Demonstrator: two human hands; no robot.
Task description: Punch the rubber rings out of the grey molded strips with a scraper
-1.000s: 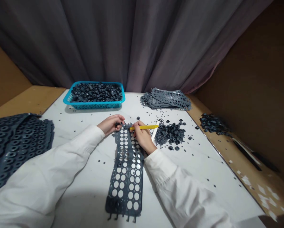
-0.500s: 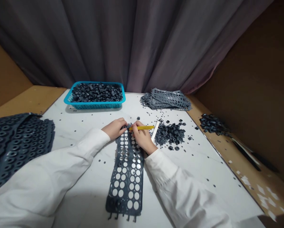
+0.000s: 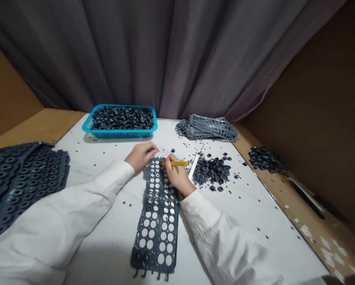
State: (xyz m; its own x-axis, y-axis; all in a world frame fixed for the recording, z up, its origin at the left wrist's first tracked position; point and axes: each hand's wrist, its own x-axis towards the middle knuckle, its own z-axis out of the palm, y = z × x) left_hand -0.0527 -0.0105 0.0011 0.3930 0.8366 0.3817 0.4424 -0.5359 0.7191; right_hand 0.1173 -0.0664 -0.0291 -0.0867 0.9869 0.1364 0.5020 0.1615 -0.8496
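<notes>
A long black rubber sheet (image 3: pixel 158 221) with rows of round holes lies lengthwise in front of me, a few ring-shaped parts still set in it. Over its far end, my right hand (image 3: pixel 177 176) is closed around a slim yellow tool (image 3: pixel 180 163), whose tip is hidden by the fingers. Just beyond the sheet's far left corner is my left hand (image 3: pixel 141 154), thumb and fingers pinched together. A tiny dark bit shows at its fingertips, too small to name. To the right lies a pile of small black rubber pieces (image 3: pixel 214 170), with a white strip (image 3: pixel 194 167) beside it.
A blue basket (image 3: pixel 120 134) full of black rubber pieces stands at the back left. Several punched-out sheets (image 3: pixel 211 127) are stacked at the back right. Unpunched sheets (image 3: pixel 25 178) lie at left. Another black pile (image 3: pixel 264 159) sits on the right ledge.
My left hand has lifted off the sheet's far end and shifted slightly left and away. My right hand with the yellow tool stays near the same spot.
</notes>
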